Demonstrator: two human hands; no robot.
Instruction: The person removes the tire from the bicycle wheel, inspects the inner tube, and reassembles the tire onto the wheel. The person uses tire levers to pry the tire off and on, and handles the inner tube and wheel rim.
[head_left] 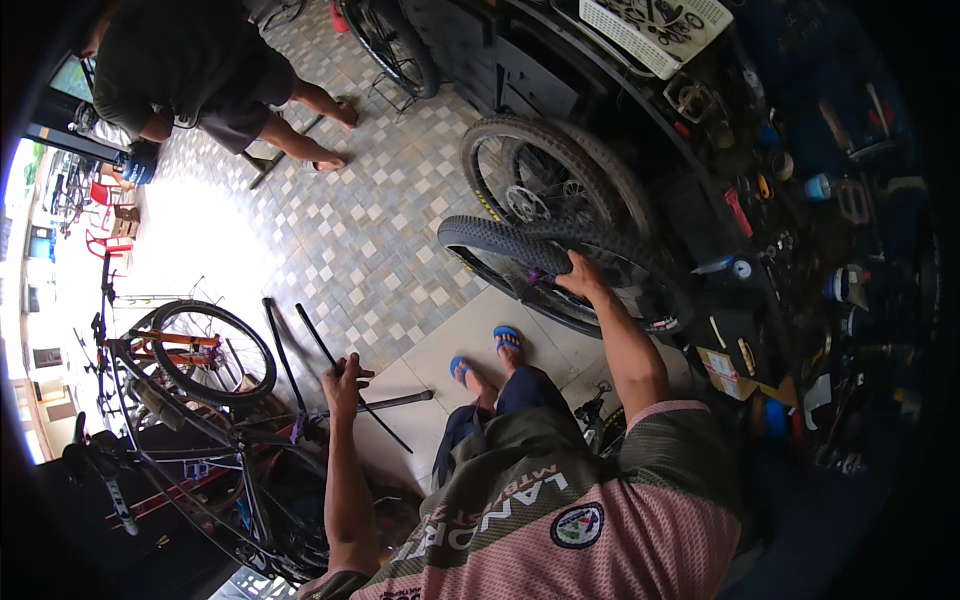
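My right hand [580, 277] is closed over the top of the black knobby tyre on a bicycle wheel [490, 238]. This wheel tilts against other bicycle wheels [545, 140] with disc rotors, just ahead on the right. On the left, my left hand [346, 382] is out in front of me, fingers partly curled around a long thin black rod [315, 330]. The rod slants from upper left to lower right past both sides of the hand. Close by are the black tubular legs [400, 399] of what looks like a stand, low over the floor.
A bicycle [240, 440] stands on the left, beside another wheel [262, 350]. Along the right runs a dark workbench cluttered with tools, a white basket [650, 40] of small parts and cardboard [725, 370]. Another person [190, 70] bends over at far left. Red chairs [105, 225] stand beyond.
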